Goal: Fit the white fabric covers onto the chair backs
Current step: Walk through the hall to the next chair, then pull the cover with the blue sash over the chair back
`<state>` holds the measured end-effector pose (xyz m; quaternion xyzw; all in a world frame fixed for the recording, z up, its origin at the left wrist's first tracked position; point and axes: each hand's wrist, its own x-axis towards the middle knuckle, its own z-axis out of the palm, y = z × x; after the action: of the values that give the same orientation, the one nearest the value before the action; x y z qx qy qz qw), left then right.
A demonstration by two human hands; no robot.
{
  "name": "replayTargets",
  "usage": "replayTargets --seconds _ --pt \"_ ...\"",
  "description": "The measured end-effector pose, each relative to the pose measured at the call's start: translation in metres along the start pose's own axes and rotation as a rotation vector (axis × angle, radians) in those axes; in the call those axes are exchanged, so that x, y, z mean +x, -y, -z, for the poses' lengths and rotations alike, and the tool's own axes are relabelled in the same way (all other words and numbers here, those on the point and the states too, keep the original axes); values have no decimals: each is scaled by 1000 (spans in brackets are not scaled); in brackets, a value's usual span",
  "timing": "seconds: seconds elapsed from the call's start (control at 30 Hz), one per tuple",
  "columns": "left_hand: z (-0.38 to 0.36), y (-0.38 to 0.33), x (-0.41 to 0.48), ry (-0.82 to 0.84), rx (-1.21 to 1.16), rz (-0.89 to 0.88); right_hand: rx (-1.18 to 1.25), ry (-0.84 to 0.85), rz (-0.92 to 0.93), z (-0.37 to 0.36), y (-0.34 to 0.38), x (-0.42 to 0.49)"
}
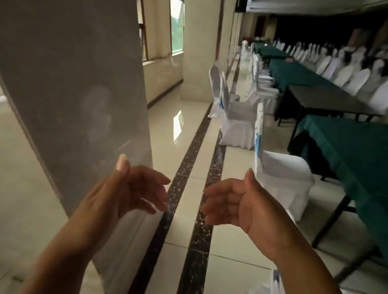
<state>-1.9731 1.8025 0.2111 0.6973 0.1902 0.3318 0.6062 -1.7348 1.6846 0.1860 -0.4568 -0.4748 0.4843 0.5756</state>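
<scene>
White thin fabric cover (72,67) hangs up in front on the left side, big and flat, and light comes through it. The left hand (133,188) holds its lower edge, with the thumb pressed on the front and the fingers curled loosely. The right hand (237,204) is apart from it, half curled, and holds nothing. Both hands are up over the shiny tiled floor (188,146) with its dark stripe. To the right is a chair (280,177) in white cloth, pushed near a green tabletop (365,150). More white chairs (236,117) stand farther back in a row. An arched window (177,15) is behind on the left wall
</scene>
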Motion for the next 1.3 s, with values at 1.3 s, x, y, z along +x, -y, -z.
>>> replayTargets --seconds 1.3 --pt "-310 234 328 1465 191 44 17 -1855 -495 110 -137 -79"
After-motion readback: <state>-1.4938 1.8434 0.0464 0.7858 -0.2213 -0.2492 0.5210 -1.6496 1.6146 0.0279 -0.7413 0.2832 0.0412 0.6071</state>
